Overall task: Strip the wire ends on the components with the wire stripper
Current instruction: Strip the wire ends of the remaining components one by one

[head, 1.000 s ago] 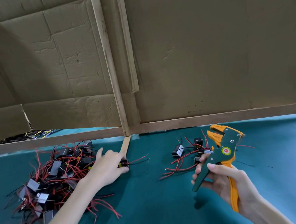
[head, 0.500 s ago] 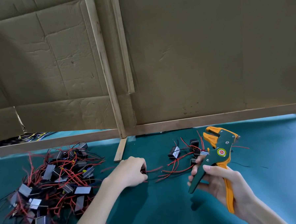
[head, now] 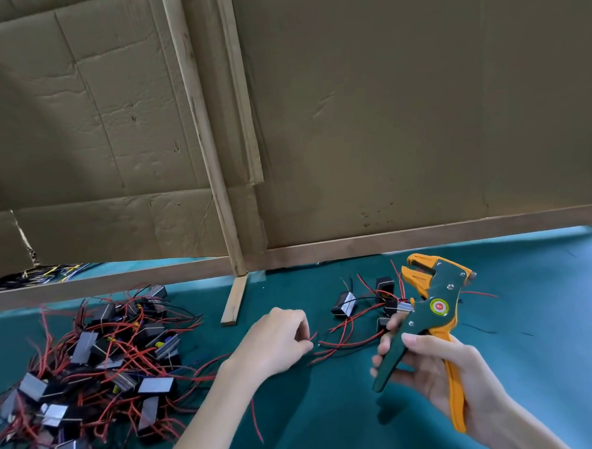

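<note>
Right hand wraps both handles of the wire stripper, thumb over the green one and fingers beneath. The handles are spread and the orange mouth gapes upward with nothing in it. Head view, the only one: your left hand sits knuckles-up on the green mat, fingers curled and pinching a red wire at the tips. Whatever lies under the palm is hidden. Progress, as a guess: early. A small group of black components lies just behind the stripper, with leads trailing toward your left hand. A big tangled pile sits well off to the left, presumably waiting. You can't tell from here which wire ends are bare. No wire is in the tool yet. Around: cardboard wall at the back, and a short wooden strip on the mat between pile and group. Loose red leads cross the gap between your hands and could snag.
</note>
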Demonstrator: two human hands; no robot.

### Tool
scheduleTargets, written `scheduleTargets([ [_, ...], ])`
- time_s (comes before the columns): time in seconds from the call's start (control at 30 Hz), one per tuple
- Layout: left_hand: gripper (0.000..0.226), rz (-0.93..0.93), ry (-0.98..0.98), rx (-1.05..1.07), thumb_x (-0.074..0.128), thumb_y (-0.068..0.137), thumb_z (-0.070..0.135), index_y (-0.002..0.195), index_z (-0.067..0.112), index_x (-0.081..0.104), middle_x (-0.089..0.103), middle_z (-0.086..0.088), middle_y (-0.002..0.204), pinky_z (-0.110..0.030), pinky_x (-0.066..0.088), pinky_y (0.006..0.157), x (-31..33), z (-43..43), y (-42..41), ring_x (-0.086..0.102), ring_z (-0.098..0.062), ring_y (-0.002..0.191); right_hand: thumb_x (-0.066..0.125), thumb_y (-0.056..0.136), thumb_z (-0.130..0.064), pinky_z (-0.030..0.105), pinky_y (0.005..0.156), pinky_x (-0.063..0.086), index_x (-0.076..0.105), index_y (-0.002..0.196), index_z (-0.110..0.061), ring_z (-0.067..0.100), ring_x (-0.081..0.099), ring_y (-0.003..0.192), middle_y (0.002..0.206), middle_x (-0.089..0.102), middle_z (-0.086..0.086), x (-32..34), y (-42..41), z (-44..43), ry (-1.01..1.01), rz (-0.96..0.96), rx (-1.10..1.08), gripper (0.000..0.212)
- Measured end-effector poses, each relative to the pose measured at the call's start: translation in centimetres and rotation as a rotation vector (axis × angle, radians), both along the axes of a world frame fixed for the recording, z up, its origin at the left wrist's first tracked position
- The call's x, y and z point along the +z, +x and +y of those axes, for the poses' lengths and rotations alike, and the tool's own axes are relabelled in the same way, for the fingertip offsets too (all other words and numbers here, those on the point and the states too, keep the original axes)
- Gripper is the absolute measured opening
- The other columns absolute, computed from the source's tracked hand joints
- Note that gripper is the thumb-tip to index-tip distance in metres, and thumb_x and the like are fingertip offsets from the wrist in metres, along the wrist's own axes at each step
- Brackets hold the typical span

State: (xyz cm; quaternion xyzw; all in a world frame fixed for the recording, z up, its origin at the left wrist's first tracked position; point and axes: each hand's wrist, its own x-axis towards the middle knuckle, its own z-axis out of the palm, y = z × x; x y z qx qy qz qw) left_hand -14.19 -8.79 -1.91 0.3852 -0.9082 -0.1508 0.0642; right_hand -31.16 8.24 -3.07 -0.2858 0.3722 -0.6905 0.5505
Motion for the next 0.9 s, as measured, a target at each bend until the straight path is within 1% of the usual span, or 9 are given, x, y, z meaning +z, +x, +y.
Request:
scheduleTargets([
  [0.07, 0.014, 0.022, 0.026, -0.03, 0.063, 0.086, 0.027, 0.088, 0.029, 0.049, 0.064, 0.008, 0.087, -0.037, 0.052, 0.079, -0.2, 0.0, 0.1, 0.061, -0.016, 0.084, 0.064, 0.065, -0.007, 0.053, 0.069, 0.056, 0.062, 0.097, 0.002, 0.043, 0.061, 0.075, 0.082, 0.058, 0.027, 0.0, 0.1, 0.0, 0.003, 0.003, 0.007, 0.032],
  [0.17, 0.021, 0.086, 0.062, -0.069, 0.062, 0.089, 0.022, 0.09, 0.031, 0.044, 0.062, 0.009, 0.081, -0.037, 0.052, 0.076, -0.7, 0.0, 0.2, 0.059, -0.017, 0.078, 0.064, 0.066, -0.006, 0.052, 0.067, 0.056, 0.063, 0.093, 0.001, 0.043, 0.061, 0.074, 0.082, 0.057, 0.028, 0.0, 0.4, 0.0, 0.003, 0.009, 0.016, 0.029],
  [0.3, 0.015, 0.145, 0.059, -0.045, 0.062, 0.091, 0.022, 0.087, 0.03, 0.05, 0.061, 0.006, 0.081, -0.039, 0.052, 0.077, -1.3, -0.1, 0.1, 0.056, -0.015, 0.075, 0.064, 0.066, -0.003, 0.051, 0.066, 0.056, 0.065, 0.092, 0.002, 0.044, 0.062, 0.074, 0.082, 0.058, 0.029, 0.0, 0.5, 0.0, 0.004, 0.026, 0.02, 0.027],
  [0.4, 0.013, 0.197, 0.058, -0.017, 0.063, 0.091, 0.021, 0.088, 0.027, 0.052, 0.06, 0.009, 0.076, -0.036, 0.052, 0.074, -1.4, -0.4, 0.2, 0.054, -0.01, 0.069, 0.064, 0.067, -0.002, 0.051, 0.067, 0.056, 0.066, 0.093, 0.002, 0.045, 0.062, 0.074, 0.082, 0.058, 0.03, -0.1, 0.5, 0.0, 0.006, 0.041, 0.04, 0.027],
  [0.53, 0.018, 0.23, 0.048, 0.004, 0.062, 0.091, 0.021, 0.081, 0.028, 0.05, 0.061, 0.005, 0.072, -0.035, 0.053, 0.07, -0.9, -0.7, 0.2, 0.06, -0.013, 0.064, 0.066, 0.067, -0.001, 0.053, 0.069, 0.055, 0.067, 0.093, 0.001, 0.047, 0.061, 0.075, 0.083, 0.058, 0.031, -0.1, 0.6, 0.1, 0.014, 0.057, 0.086, 0.027],
  [0.6, 0.022, 0.241, 0.048, 0.012, 0.063, 0.091, 0.021, 0.077, 0.03, 0.049, 0.061, 0.005, 0.073, -0.031, 0.051, 0.069, -0.7, -0.7, 0.3, 0.063, -0.012, 0.062, 0.066, 0.068, -0.001, 0.053, 0.07, 0.055, 0.067, 0.094, 0.001, 0.047, 0.061, 0.076, 0.084, 0.058, 0.032, -0.2, 0.7, 0.1, 0.014, 0.069, 0.107, 0.026],
  [0.7, 0.022, 0.257, 0.083, 0.03, 0.062, 0.091, 0.021, 0.079, 0.031, 0.046, 0.063, 0.006, 0.072, -0.027, 0.049, 0.068, -0.8, -0.8, 0.5, 0.064, -0.007, 0.06, 0.066, 0.069, -0.004, 0.053, 0.069, 0.055, 0.068, 0.094, 0.0, 0.046, 0.062, 0.075, 0.084, 0.059, 0.032, -0.1, 0.8, 0.2, 0.015, 0.076, 0.12, 0.026],
  [0.8, 0.019, 0.267, 0.1, 0.045, 0.063, 0.09, 0.02, 0.08, 0.028, 0.05, 0.065, 0.005, 0.073, -0.027, 0.051, 0.067, -1.0, -0.9, 0.6, 0.064, -0.006, 0.059, 0.065, 0.07, -0.01, 0.051, 0.066, 0.056, 0.069, 0.095, 0.002, 0.044, 0.062, 0.073, 0.081, 0.059, 0.031, 0.0, 0.8, 0.2, 0.018, 0.061, 0.122, 0.028],
  [0.9, 0.017, 0.278, 0.092, 0.068, 0.064, 0.09, 0.021, 0.081, 0.027, 0.051, 0.064, 0.008, 0.073, -0.026, 0.051, 0.065, -1.0, -1.0, 0.5, 0.062, -0.004, 0.057, 0.065, 0.07, -0.011, 0.051, 0.065, 0.056, 0.067, 0.098, 0.005, 0.044, 0.062, 0.072, 0.081, 0.058, 0.031, 0.1, 0.7, 0.1, 0.034, 0.04, 0.116, 0.032],
])
